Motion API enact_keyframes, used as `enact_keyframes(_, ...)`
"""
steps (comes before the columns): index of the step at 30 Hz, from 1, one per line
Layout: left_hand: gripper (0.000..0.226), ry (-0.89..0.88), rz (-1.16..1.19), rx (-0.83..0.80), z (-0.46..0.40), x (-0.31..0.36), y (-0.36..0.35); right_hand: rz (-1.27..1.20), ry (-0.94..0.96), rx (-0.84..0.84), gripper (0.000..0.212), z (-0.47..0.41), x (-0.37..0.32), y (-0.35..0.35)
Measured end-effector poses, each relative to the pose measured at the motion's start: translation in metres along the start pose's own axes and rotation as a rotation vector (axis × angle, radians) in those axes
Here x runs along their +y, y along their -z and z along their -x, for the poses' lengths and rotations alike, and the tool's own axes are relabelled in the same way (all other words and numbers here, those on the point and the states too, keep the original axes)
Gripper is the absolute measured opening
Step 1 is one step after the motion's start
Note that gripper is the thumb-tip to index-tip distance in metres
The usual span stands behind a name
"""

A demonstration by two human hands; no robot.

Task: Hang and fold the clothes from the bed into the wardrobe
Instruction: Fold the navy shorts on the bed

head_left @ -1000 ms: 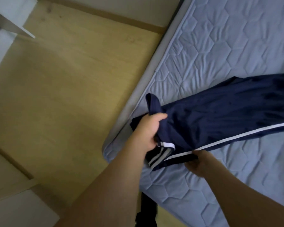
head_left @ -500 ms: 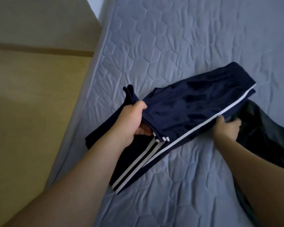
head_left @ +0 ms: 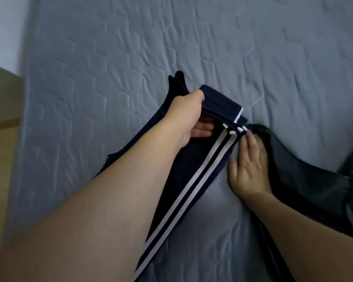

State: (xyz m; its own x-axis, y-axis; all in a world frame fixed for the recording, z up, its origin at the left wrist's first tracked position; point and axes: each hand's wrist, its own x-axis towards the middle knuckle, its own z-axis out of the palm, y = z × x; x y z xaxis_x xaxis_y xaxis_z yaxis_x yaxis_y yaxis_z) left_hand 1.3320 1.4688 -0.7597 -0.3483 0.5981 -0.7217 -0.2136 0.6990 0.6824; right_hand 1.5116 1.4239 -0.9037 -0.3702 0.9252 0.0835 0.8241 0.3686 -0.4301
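Two hands at frame centre: left hand (head_left: 189,117) grips folded navy trousers (head_left: 194,180); right hand (head_left: 248,165) presses flat beside them on the bed (head_left: 110,68).

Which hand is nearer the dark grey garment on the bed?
Right. The right hand lies flat beside the dark grey garment, touching its edge; the left hand grips the navy striped trousers, farther off.

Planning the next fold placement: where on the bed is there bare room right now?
Free: the wide stretch of mattress beyond the navy track pants, and the strip between them and the bed's left edge. Crowded: right side, where the dark garment lies by the right hand; the left hand grips the pants' folded end.
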Motion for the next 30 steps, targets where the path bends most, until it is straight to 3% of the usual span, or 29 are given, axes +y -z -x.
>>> enact_keyframes(3, 0.039, -0.006, -0.207, 0.060, -0.025, 0.004, -0.029, 0.006, 0.033, 0.015, 0.054, -0.004, 0.003, 0.000)
enact_keyframes(6, 0.045, -0.394, -0.763, 0.415, -0.040, -0.008, -0.024, -0.006, 0.044, -0.004, 0.053, -0.005, 0.005, -0.002)
enact_keyframes(7, 0.046, -0.498, -0.886, 0.459, -0.042, -0.013, -0.018, -0.008, 0.047, -0.007, 0.053, -0.005, 0.005, -0.001)
enact_keyframes(8, 0.053, -0.527, -0.962, 0.452, -0.047, -0.018, -0.011, -0.012, 0.047, -0.009, 0.053, -0.005, 0.005, -0.001)
enact_keyframes(11, 0.073, -0.344, -1.030, 0.369, -0.067, -0.032, 0.007, -0.026, 0.047, -0.013, 0.054, -0.006, 0.005, 0.000)
enact_keyframes(15, 0.045, -0.381, -1.023, 0.310, -0.085, -0.046, 0.011, -0.033, 0.047, -0.039, 0.055, -0.007, 0.006, -0.001)
enact_keyframes(18, 0.051, -0.380, -1.159, 0.345, -0.088, -0.055, 0.003, -0.023, 0.046, -0.052, 0.055, -0.006, 0.007, -0.001)
enact_keyframes(20, 0.058, -0.457, -1.147, 0.430, -0.080, -0.060, -0.002, -0.021, 0.043, -0.035, 0.055, -0.007, 0.006, 0.000)
enact_keyframes(22, 0.059, -0.652, -1.130, 0.517, -0.058, -0.069, -0.001, -0.019, 0.044, -0.032, 0.056, -0.006, 0.005, 0.000)
enact_keyframes(25, 0.060, -0.832, -1.242, 0.471, -0.013, -0.117, 0.013, -0.007, 0.036, -0.030, 0.057, -0.006, 0.005, 0.000)
enact_keyframes(30, 0.068, -0.526, -1.489, 0.198, 0.002, -0.178, 0.038, 0.010, 0.049, 0.003, 0.056, -0.005, 0.006, -0.003)
